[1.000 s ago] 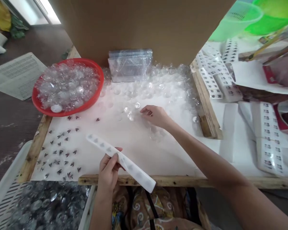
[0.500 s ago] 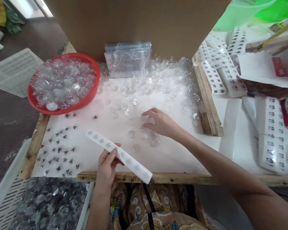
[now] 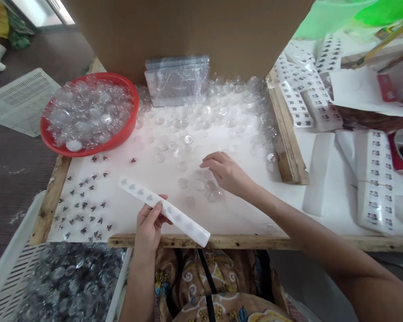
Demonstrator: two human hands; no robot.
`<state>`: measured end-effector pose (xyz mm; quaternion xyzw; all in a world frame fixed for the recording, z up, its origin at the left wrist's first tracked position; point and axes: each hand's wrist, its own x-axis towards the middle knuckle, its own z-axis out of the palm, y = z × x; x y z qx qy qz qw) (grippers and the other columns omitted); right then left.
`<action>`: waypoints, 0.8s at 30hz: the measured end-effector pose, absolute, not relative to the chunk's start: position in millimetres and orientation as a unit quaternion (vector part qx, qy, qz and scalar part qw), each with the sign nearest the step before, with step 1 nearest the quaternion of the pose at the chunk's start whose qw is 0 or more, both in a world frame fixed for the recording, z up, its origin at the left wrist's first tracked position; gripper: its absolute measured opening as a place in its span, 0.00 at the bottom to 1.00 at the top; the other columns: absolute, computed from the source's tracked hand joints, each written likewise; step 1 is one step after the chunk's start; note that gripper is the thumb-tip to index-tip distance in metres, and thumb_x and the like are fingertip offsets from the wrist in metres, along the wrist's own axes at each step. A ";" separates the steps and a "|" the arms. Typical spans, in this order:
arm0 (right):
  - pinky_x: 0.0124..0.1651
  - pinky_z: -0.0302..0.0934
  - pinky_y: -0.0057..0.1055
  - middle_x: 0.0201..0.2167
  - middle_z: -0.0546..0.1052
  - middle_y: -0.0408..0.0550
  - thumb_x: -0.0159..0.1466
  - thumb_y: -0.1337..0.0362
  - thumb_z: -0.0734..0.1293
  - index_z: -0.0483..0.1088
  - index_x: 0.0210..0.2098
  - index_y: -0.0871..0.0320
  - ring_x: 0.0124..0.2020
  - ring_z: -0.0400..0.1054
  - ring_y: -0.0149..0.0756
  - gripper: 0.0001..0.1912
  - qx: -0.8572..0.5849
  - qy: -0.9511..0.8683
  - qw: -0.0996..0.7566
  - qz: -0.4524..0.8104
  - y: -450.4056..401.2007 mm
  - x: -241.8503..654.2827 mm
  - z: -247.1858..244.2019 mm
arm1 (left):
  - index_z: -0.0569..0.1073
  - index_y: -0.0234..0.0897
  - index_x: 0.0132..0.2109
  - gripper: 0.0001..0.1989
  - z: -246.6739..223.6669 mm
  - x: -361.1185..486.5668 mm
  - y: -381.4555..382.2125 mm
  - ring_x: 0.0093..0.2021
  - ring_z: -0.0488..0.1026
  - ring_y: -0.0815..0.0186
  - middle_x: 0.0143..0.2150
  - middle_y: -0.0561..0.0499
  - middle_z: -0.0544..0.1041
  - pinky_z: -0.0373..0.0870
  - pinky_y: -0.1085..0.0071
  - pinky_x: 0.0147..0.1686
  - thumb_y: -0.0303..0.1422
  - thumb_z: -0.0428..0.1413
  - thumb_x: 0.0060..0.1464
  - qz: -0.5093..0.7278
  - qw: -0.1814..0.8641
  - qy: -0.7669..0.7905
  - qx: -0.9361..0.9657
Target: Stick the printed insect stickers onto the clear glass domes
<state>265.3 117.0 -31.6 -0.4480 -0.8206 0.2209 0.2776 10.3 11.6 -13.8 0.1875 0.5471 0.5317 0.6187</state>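
Observation:
My left hand (image 3: 150,223) holds a long white strip (image 3: 188,226) with a row of faint grey prints, slanting over the near part of the white board (image 3: 120,179). Above the middle of the board is my right hand (image 3: 223,171), its fingers bent and drawn together; whatever may lie between the fingertips is too small to make out. Just below it lie several clear round discs (image 3: 211,196), some overlapping. Another clear disc (image 3: 183,183) rests between my two hands. Small dark printed pieces (image 3: 84,205) are spread at the board's left.
A red basin (image 3: 136,117) heaped with clear discs sits at the back left. Wooden rails (image 3: 288,134) edge the board. A cardboard box (image 3: 188,31) and wrapped packs (image 3: 177,82) stand behind. Sticker sheets (image 3: 375,179) lie at right; a white crate (image 3: 18,279) stands below left.
My right hand has risen slightly, and its thumb and fingers have come closer together. The strip stays in my left hand. The whole view has shifted a little.

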 end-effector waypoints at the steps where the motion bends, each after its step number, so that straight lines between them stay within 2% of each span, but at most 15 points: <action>1: 0.49 0.69 0.46 0.50 0.75 0.59 0.63 0.79 0.56 0.74 0.46 0.57 0.55 0.68 0.49 0.21 -0.418 -0.841 0.263 0.219 112.6 267.9 -33.4 | 0.83 0.35 0.40 0.18 -13.9 10.1 11.4 0.22 0.72 0.71 0.24 0.53 0.76 0.73 0.77 0.19 0.41 0.70 0.42 0.532 0.619 0.547 0.186; 3: 0.54 0.67 0.51 0.55 0.73 0.58 0.61 0.80 0.56 0.72 0.50 0.57 0.62 0.62 0.51 0.24 -0.378 -0.861 0.248 0.233 103.8 274.1 -35.4 | 0.83 0.34 0.39 0.19 -14.0 9.9 11.1 0.22 0.72 0.71 0.24 0.53 0.76 0.73 0.77 0.19 0.41 0.70 0.42 0.533 0.620 0.546 0.183; 5: 0.57 0.66 0.51 0.57 0.72 0.57 0.60 0.80 0.57 0.70 0.52 0.55 0.63 0.61 0.49 0.25 -0.389 -0.849 0.257 0.248 96.6 280.4 -34.8 | 0.83 0.34 0.39 0.18 -13.9 10.1 10.9 0.22 0.71 0.71 0.23 0.53 0.76 0.72 0.78 0.18 0.40 0.70 0.42 0.531 0.622 0.547 0.181; 9: 0.53 0.68 0.49 0.53 0.73 0.56 0.64 0.74 0.62 0.71 0.51 0.55 0.55 0.67 0.48 0.18 -0.462 -0.814 0.250 0.247 90.7 286.8 -31.8 | 0.83 0.34 0.40 0.18 -12.2 11.2 11.2 0.22 0.72 0.71 0.24 0.53 0.76 0.73 0.77 0.19 0.40 0.70 0.43 0.521 0.626 0.551 0.180; 13: 0.53 0.67 0.52 0.53 0.72 0.58 0.65 0.70 0.63 0.74 0.47 0.55 0.53 0.68 0.51 0.13 -0.477 -0.829 0.193 0.219 92.9 283.8 -29.5 | 0.82 0.33 0.40 0.17 -10.8 11.6 11.8 0.22 0.71 0.71 0.24 0.53 0.75 0.73 0.76 0.19 0.39 0.69 0.44 0.516 0.627 0.555 0.184; 16: 0.51 0.66 0.50 0.50 0.74 0.58 0.67 0.69 0.63 0.75 0.46 0.55 0.51 0.68 0.50 0.12 -0.488 -0.825 0.207 0.196 95.6 273.6 -24.1 | 0.82 0.33 0.40 0.17 -11.9 10.6 11.7 0.21 0.71 0.71 0.24 0.53 0.75 0.73 0.76 0.19 0.40 0.68 0.44 0.514 0.628 0.553 0.185; 19: 0.51 0.66 0.45 0.49 0.75 0.57 0.69 0.68 0.62 0.74 0.48 0.56 0.49 0.68 0.47 0.12 -0.440 -0.848 0.209 0.210 97.8 251.4 -21.1 | 0.82 0.34 0.40 0.17 -13.3 9.4 11.2 0.22 0.72 0.70 0.24 0.53 0.75 0.73 0.76 0.19 0.40 0.68 0.45 0.513 0.630 0.552 0.188; 24: 0.50 0.66 0.44 0.53 0.74 0.59 0.66 0.72 0.64 0.72 0.51 0.59 0.51 0.67 0.48 0.15 -0.357 -0.896 0.139 0.224 107.5 208.5 -32.9 | 0.82 0.34 0.40 0.16 -13.5 10.4 10.7 0.22 0.71 0.71 0.23 0.54 0.74 0.71 0.77 0.19 0.40 0.68 0.45 0.522 0.618 0.556 0.194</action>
